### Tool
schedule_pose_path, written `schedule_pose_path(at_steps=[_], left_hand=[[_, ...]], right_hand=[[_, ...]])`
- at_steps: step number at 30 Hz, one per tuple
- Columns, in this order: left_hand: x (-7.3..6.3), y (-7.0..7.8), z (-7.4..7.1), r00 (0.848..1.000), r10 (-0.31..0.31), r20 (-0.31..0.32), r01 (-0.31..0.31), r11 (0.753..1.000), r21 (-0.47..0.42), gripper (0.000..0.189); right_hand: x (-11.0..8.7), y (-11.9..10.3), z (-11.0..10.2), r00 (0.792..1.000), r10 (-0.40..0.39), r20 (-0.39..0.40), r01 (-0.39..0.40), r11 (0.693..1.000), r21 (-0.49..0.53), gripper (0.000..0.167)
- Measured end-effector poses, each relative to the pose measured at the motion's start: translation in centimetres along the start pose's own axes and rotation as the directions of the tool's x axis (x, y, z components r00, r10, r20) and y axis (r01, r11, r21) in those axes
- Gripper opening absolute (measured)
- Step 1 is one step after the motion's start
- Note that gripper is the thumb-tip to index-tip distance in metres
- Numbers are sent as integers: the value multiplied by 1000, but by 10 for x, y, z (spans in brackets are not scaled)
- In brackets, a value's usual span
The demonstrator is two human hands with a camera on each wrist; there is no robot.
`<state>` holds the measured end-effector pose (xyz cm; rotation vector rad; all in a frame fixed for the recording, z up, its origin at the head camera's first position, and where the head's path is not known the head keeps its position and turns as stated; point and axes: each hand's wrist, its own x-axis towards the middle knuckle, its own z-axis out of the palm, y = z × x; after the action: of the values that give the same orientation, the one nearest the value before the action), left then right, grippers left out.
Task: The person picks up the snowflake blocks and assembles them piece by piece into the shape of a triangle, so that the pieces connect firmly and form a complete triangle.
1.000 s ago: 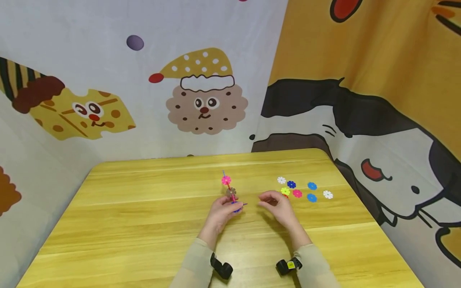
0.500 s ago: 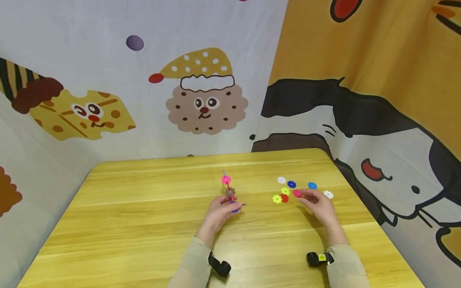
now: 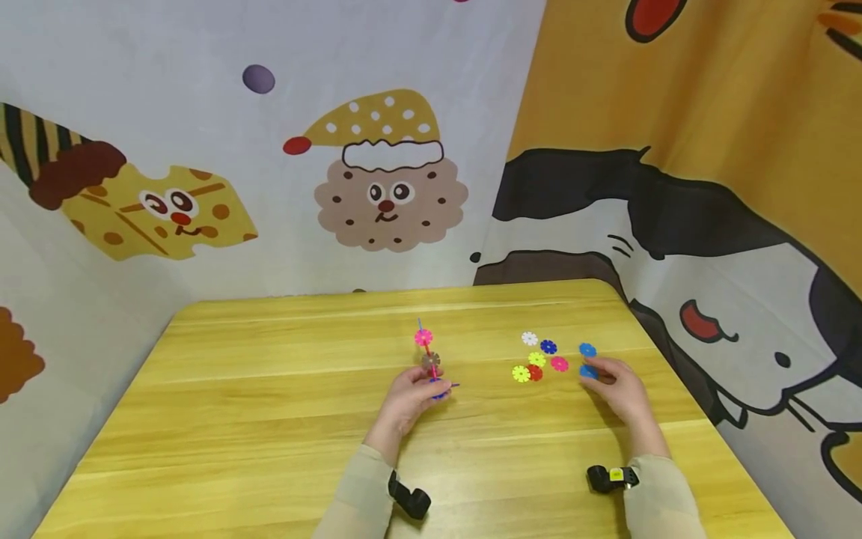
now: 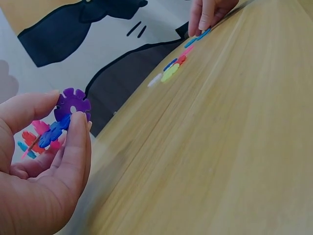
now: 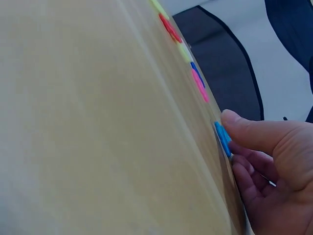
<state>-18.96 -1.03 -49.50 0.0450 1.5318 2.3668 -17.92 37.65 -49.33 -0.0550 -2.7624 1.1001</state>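
In the head view my left hand (image 3: 412,400) holds a chain of slotted flower-shaped plastic discs upright. A pink disc (image 3: 423,337) and a grey-brown disc (image 3: 431,360) show above the fingers. The left wrist view shows a purple disc (image 4: 73,105) joined to a blue disc (image 4: 55,131), pinched between thumb and fingers. Over at the right, my right hand (image 3: 622,389) reaches down to a light blue disc (image 3: 588,372) lying flat on the table. Its thumb and fingertips are spread on either side of that disc, right at its edges.
On the wooden table (image 3: 269,419) between the hands lie loose discs: a white one (image 3: 530,339), a dark blue one (image 3: 548,346), two yellow, a red one (image 3: 536,373) and a pink one (image 3: 560,364). Another light blue disc (image 3: 587,349) lies just beyond the right fingers. Printed curtains stand behind.
My right hand has moved right from near the middle, past the pink disc, to the light blue disc. The left hand has stayed almost still with its chain.
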Motion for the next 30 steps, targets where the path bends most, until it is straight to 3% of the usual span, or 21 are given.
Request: schedule_pose_path(at_steps=[11,19,23,30], left_hand=[[-1,-1,0,1000,4,5,-4,1000,15,43],[1,-3,-1,1000,-1,8,1,1000,4,45],[1,-4,-2,1000,-14,8,14,1000,-4,43],[1,-3,-2,1000,-12,9,12,1000,-9,41]], right_hand=[[4,10,-5,999,-33,42,37,996,-86,41],[3,0,-6,997,-7,82,19,989,-147,28],[0,-8,-5,993,28,116,-15,994,-108,28],[-7,-24,12,996,13,83,-14,1000,13,13]])
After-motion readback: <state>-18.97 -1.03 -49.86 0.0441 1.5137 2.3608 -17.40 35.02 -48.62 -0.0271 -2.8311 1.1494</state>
